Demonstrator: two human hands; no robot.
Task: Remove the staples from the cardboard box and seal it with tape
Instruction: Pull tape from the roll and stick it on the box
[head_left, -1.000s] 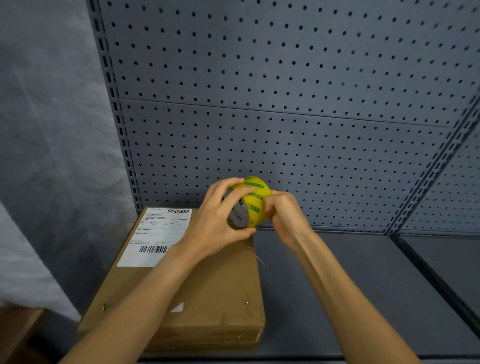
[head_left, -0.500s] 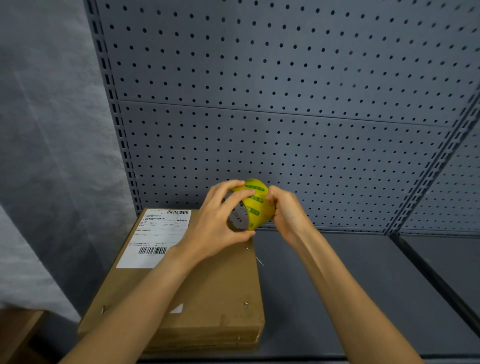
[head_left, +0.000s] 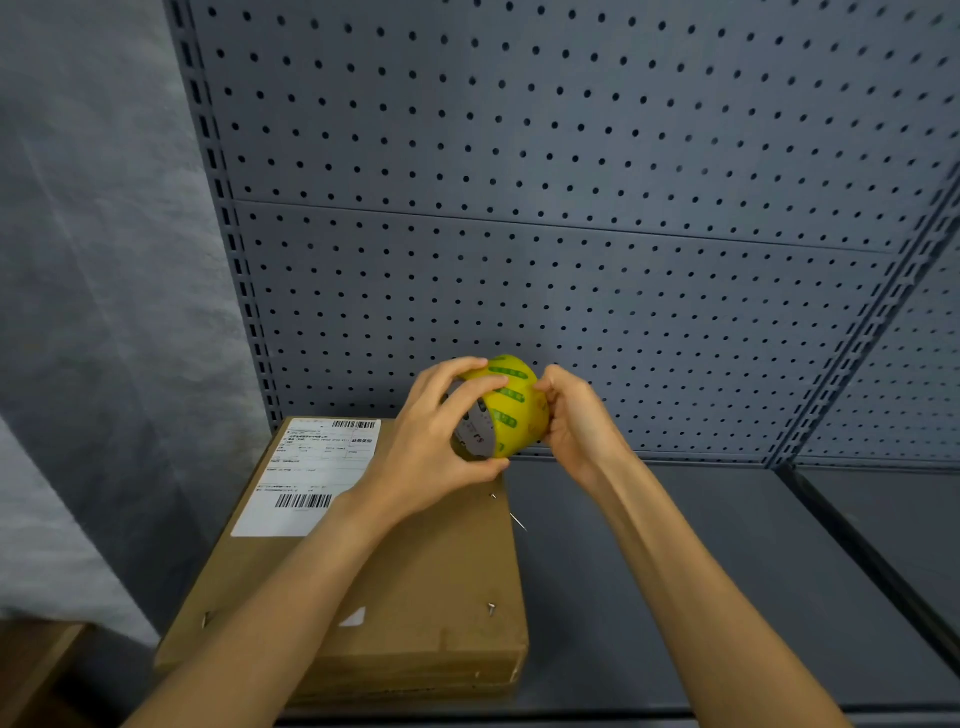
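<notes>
A: Head view is showing you working at the cardboard box (head_left: 395, 582), which is lying flat on the grey shelf (head_left: 675, 571) below both of your hands. You are holding the yellow tape roll (head_left: 506, 408) up over its far right corner.

B: Which step am I in?

A: By my reading, you are hunting for the tape's loose end. Your left hand (head_left: 431, 441) is wrapping the roll, fingers curled over the top and thumb underneath. Your right hand (head_left: 576, 421) is closing its fingertips (head_left: 540, 384) on the roll's outer face, as if picking at it. Staples (head_left: 491, 608) are still sitting in the lid nearer you than your left thumb, and a loose one (head_left: 518, 521) is lying just off the box edge.

B: And next?

A: You are needing a nail under the tape edge, then a steady peel while the left hand stops the roll turning. Those staples probably want pulling first.

B: Any writing?

A: A white shipping label (head_left: 311, 473) with barcodes is sitting left of your left wrist; its print is too small to read. Green marks are banding the tape, also unreadable.
</notes>
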